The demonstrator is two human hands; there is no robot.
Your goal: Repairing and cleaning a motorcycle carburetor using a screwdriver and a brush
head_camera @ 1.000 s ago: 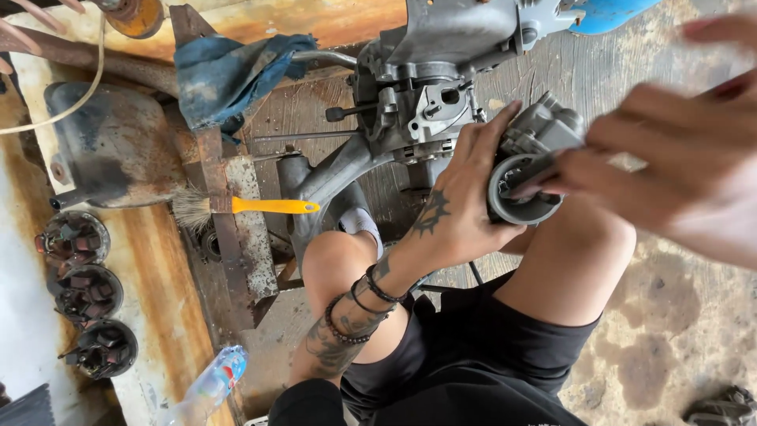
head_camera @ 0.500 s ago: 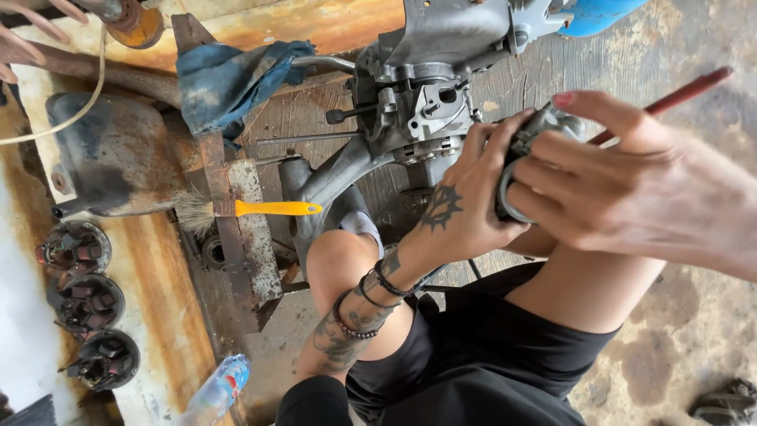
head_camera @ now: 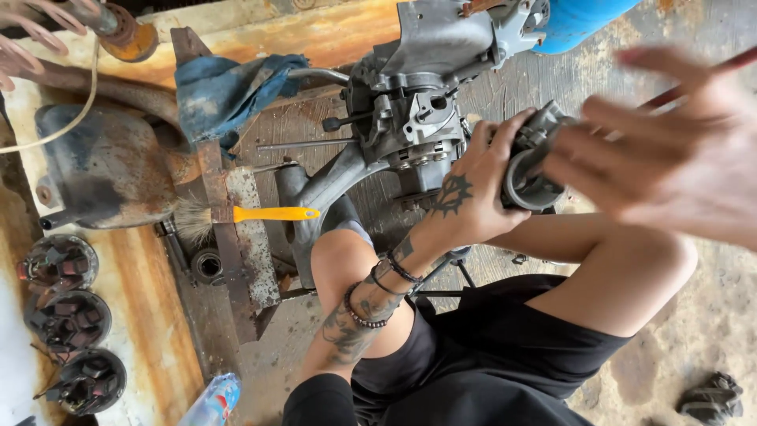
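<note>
Fingers: left hand (head_camera: 473,189) was wrapped around the grey carburettor (head_camera: 527,170); right hand (head_camera: 670,158), blurred, pressed it from the right, its grip unclear.
Carburettor place: between both hands, right of the engine block (head_camera: 410,118).
Nearby: yellow-handled brush (head_camera: 244,215) at left.

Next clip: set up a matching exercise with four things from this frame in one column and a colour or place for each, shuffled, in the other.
Things:
1. brush handle
2. rag
3. plastic bottle
4. grey round part

Colour or place:
A. lying near the bottom edge, beside the knee
B. yellow
C. gripped in the left hand, with the blurred right hand at it
D. blue, draped on the rusty frame

Pairs: 1-B, 2-D, 3-A, 4-C
</note>
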